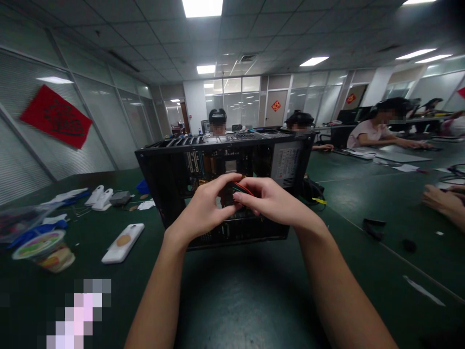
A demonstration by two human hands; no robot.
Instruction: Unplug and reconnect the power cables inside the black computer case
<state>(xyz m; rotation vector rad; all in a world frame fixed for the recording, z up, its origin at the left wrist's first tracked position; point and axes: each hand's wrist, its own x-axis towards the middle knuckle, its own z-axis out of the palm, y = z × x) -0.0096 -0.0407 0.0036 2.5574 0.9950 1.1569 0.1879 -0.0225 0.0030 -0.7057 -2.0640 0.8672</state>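
Note:
A black computer case [225, 144] stands on the table in front of me with its side open, showing the circuit board and a silver power supply [285, 162]. Both hands meet in front of the opening at a small bundle of thin wires [242, 188], with red and green strands visible. My right hand [269, 198] is closed round the bundle, its fingertips pinching it. On the other side my left hand [203, 206] curls its fingers over the top and its thumb below, closed about the same wires. The wire ends are hidden between the fingers.
On the dark green table [232, 291] at left lie a white phone [123, 243], a plastic food cup [47, 252] and a grey block [120, 198]. Black cables [313, 190] lie right of the case. Another person's hand [443, 206] rests at far right; other people sit beyond.

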